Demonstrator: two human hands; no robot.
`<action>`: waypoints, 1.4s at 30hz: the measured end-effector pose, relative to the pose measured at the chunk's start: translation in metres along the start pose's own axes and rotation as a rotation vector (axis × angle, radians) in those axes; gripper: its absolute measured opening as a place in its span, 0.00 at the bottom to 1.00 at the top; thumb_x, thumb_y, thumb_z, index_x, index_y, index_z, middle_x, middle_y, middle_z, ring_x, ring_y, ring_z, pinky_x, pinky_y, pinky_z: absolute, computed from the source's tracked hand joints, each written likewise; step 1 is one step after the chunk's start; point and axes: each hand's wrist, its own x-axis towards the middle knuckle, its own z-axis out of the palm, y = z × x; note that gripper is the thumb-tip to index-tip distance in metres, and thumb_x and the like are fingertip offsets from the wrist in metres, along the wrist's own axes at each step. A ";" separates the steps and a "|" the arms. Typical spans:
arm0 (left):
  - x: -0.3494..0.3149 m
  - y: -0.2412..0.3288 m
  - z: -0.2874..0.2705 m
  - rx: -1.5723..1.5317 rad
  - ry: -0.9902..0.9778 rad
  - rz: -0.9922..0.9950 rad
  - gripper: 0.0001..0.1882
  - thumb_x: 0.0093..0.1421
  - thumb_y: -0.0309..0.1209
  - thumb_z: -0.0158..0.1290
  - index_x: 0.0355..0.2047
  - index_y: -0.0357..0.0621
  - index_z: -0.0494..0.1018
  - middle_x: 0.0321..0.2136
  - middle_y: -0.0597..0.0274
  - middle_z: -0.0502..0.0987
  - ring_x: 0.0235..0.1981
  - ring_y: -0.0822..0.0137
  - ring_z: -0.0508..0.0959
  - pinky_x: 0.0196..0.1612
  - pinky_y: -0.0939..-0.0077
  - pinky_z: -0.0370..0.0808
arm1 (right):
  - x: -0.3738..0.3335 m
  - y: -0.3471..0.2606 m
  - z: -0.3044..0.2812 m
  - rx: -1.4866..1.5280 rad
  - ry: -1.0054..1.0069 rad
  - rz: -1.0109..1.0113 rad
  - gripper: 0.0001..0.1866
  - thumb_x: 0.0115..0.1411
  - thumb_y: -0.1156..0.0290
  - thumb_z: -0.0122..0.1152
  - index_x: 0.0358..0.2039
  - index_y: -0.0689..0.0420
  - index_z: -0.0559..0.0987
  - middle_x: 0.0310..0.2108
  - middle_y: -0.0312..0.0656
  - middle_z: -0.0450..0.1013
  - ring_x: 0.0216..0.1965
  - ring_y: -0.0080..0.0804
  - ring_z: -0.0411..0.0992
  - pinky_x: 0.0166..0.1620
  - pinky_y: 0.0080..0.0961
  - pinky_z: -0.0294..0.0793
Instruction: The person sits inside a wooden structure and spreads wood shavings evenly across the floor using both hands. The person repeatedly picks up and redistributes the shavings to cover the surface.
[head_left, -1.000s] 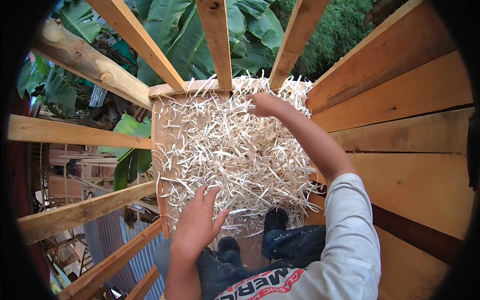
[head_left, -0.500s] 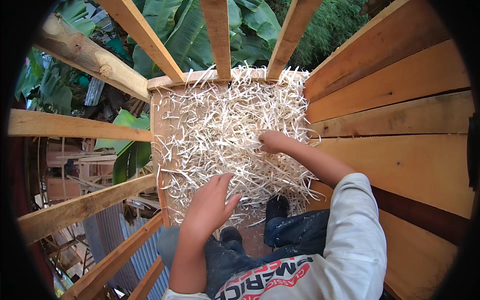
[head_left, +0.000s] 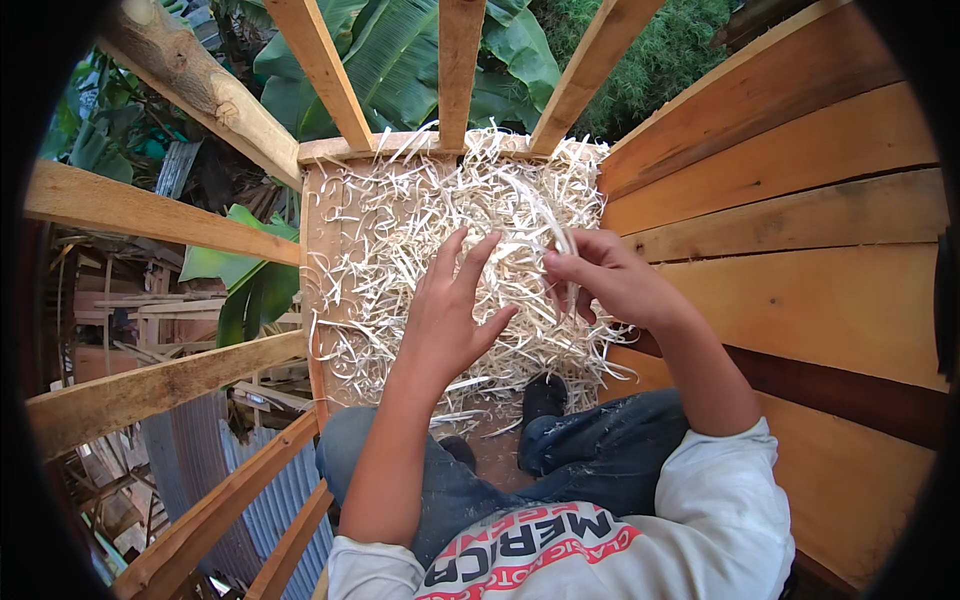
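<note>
Head view: your right grip (head_left: 612, 282) pinches thin, pale, curving strips (head_left: 546, 210) between thumb and fingers, above loose shavings (head_left: 545, 345); your left hand (head_left: 442, 325), spread and empty, hovers just left of it. A light, steady pinch should keep the strips from slipping or snapping.
</note>
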 end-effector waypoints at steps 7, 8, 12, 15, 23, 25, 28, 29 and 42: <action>0.006 0.004 0.015 -0.126 -0.124 0.031 0.26 0.58 0.37 0.58 0.54 0.43 0.67 0.51 0.47 0.70 0.52 0.46 0.72 0.54 0.60 0.70 | -0.032 0.041 0.012 0.313 0.513 -0.308 0.16 0.68 0.59 0.52 0.34 0.59 0.73 0.25 0.37 0.70 0.20 0.17 0.69 0.21 0.16 0.69; 0.005 0.005 0.016 -0.150 -0.156 0.026 0.26 0.58 0.37 0.58 0.54 0.43 0.67 0.51 0.47 0.71 0.52 0.47 0.72 0.54 0.60 0.70 | -0.030 0.052 0.010 0.222 0.555 -0.327 0.15 0.68 0.59 0.52 0.34 0.60 0.73 0.25 0.37 0.70 0.21 0.17 0.69 0.22 0.17 0.69; 0.004 -0.006 0.018 -0.025 -0.295 -0.095 0.26 0.59 0.38 0.57 0.55 0.42 0.66 0.51 0.49 0.70 0.51 0.48 0.73 0.54 0.61 0.70 | -0.023 0.037 0.000 0.260 0.662 -0.392 0.16 0.67 0.59 0.54 0.36 0.61 0.75 0.22 0.33 0.69 0.23 0.15 0.68 0.22 0.14 0.66; 0.002 -0.027 0.022 0.136 -0.359 -0.173 0.27 0.59 0.40 0.56 0.57 0.44 0.65 0.51 0.47 0.70 0.50 0.48 0.73 0.53 0.59 0.71 | -0.026 0.050 -0.025 -0.069 0.819 -0.475 0.16 0.66 0.60 0.55 0.34 0.62 0.76 0.23 0.32 0.69 0.21 0.16 0.65 0.22 0.16 0.61; -0.001 -0.046 0.020 0.173 -0.477 -0.222 0.29 0.59 0.43 0.55 0.57 0.43 0.64 0.51 0.45 0.71 0.51 0.48 0.73 0.54 0.59 0.70 | -0.009 0.073 -0.068 -0.706 0.511 0.073 0.18 0.60 0.56 0.61 0.38 0.61 0.78 0.27 0.49 0.75 0.29 0.37 0.74 0.34 0.35 0.71; 0.003 -0.044 0.022 0.155 -0.482 -0.210 0.29 0.59 0.42 0.55 0.57 0.43 0.65 0.52 0.45 0.71 0.52 0.48 0.73 0.55 0.59 0.69 | -0.004 0.118 -0.076 -0.866 0.255 0.222 0.23 0.57 0.55 0.64 0.46 0.59 0.75 0.39 0.52 0.76 0.41 0.44 0.75 0.44 0.38 0.72; 0.003 -0.051 0.017 0.143 -0.484 -0.259 0.29 0.59 0.40 0.56 0.57 0.40 0.65 0.54 0.44 0.70 0.55 0.48 0.71 0.56 0.61 0.68 | 0.005 0.134 -0.065 -0.931 0.063 0.390 0.36 0.50 0.54 0.69 0.55 0.59 0.68 0.53 0.54 0.70 0.56 0.49 0.68 0.56 0.38 0.69; 0.006 -0.044 0.015 0.153 -0.507 -0.302 0.29 0.59 0.40 0.57 0.57 0.41 0.65 0.55 0.44 0.70 0.55 0.48 0.71 0.57 0.62 0.68 | 0.008 0.147 -0.066 -0.949 0.092 0.364 0.36 0.50 0.55 0.69 0.55 0.59 0.68 0.53 0.54 0.70 0.55 0.49 0.68 0.56 0.38 0.69; 0.005 -0.070 0.011 0.157 -0.501 -0.329 0.29 0.59 0.40 0.58 0.58 0.44 0.65 0.52 0.41 0.71 0.51 0.48 0.74 0.51 0.60 0.73 | 0.030 0.190 -0.051 -1.046 0.111 0.488 0.36 0.48 0.59 0.69 0.56 0.56 0.68 0.54 0.49 0.67 0.53 0.45 0.71 0.48 0.43 0.78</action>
